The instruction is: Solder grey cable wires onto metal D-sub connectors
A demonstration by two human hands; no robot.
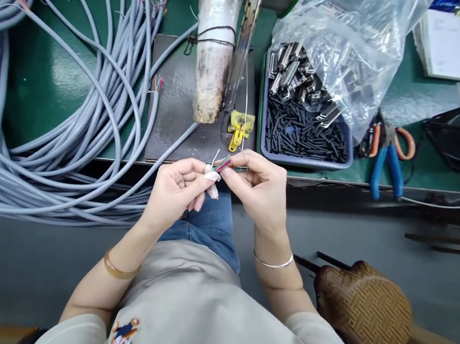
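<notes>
My left hand (185, 186) is closed around the end of a grey cable, its thumb and fingers pinching where the jacket stops. From there, thin coloured wires (223, 165) fan out to the right, with a pale strand sticking up. My right hand (257, 182) pinches these wires between thumb and forefinger, close to the left fingertips. Just beyond the hands, a yellow clip (237, 132) sits at the front of a dark board (180, 92). A grey cable (182, 138) runs across that board toward the left hand.
Bundled grey cables (84, 126) cover the left side. A stained white sleeve-like tool (213, 50) overhangs the board. Right of it stands a bin (267, 142) of black tubes and metal connectors under a plastic bag (364, 24). Pliers (384, 162) hang at the bench edge; a stool (365, 308) stands below.
</notes>
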